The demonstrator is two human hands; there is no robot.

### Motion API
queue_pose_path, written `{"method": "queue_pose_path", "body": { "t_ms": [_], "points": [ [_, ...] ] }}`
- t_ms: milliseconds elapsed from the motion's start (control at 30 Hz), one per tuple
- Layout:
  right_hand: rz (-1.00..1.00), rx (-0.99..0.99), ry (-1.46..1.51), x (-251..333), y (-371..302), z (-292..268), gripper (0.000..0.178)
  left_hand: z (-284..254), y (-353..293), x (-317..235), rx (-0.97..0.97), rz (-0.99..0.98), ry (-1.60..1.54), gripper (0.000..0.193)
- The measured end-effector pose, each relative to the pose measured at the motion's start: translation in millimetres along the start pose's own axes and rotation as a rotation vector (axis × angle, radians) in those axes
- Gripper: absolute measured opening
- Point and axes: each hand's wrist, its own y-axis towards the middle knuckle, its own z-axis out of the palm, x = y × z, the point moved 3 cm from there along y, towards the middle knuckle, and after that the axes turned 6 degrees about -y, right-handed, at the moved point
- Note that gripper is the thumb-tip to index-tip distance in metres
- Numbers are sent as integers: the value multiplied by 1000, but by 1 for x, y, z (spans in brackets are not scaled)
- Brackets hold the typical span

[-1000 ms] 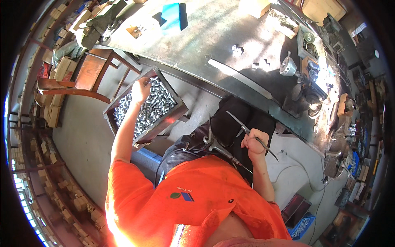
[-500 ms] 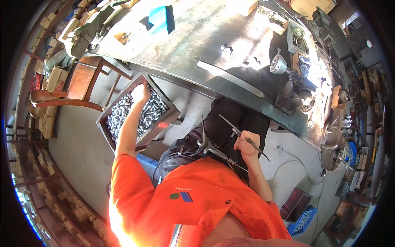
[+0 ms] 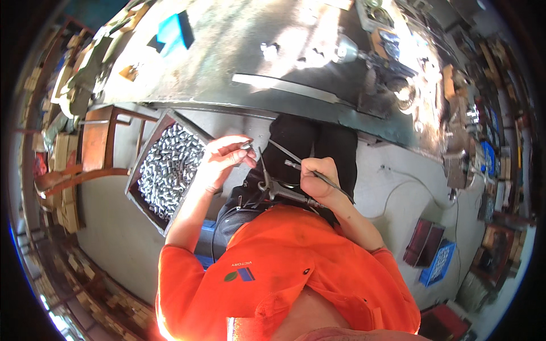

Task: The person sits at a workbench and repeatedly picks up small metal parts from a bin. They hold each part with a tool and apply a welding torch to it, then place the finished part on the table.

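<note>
My left hand (image 3: 228, 157) is closed, with a small shiny metal piece (image 3: 246, 146) pinched at its fingertips, above the near edge of my lap. Beside it on the left stands a dark open box (image 3: 152, 215) full of small silver metal parts (image 3: 170, 170). My right hand (image 3: 319, 177) is closed around a long thin dark metal rod-like tool (image 3: 284, 150). Its far end points up and left, toward the left hand, and its other end comes out behind the fist. A short silver rod end (image 3: 292, 165) also shows at that fist. Between my hands, a metal tool with a coiled spring (image 3: 290, 193) lies across my lap.
A workbench (image 3: 216, 94) spans the far side, with a flat metal bar (image 3: 284, 87), a blue block (image 3: 175, 34) and clamping gear on it. A wooden chair (image 3: 98, 142) stands at the left. A blue crate (image 3: 438, 264) and a cable (image 3: 409, 182) are on the right floor.
My left hand has come out of the box, moving right, and now pinches a small metal piece. The right hand, still gripping the tool, shifts left and up in view. The whole view has shifted.
</note>
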Motion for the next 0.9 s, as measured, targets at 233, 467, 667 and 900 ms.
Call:
{"method": "queue_pose_path", "body": {
  "t_ms": [233, 467, 667, 900],
  "points": [
    [-74, -89, -49, 7, 1, -11, 18, 45, 17, 36, 190, -174, -295, 29],
    [-76, -17, -33, 5, 3, -6, 21, 50, 15, 36, 110, -265, -154, 27],
    [-280, -73, -204, 8, 5, -3, 23, 55, 18, 26, 125, -241, 374, 21],
    [-96, -43, -63, -2, 0, -1, 21, 65, 21, 22, 157, -170, 324, 19]
  ]
}}
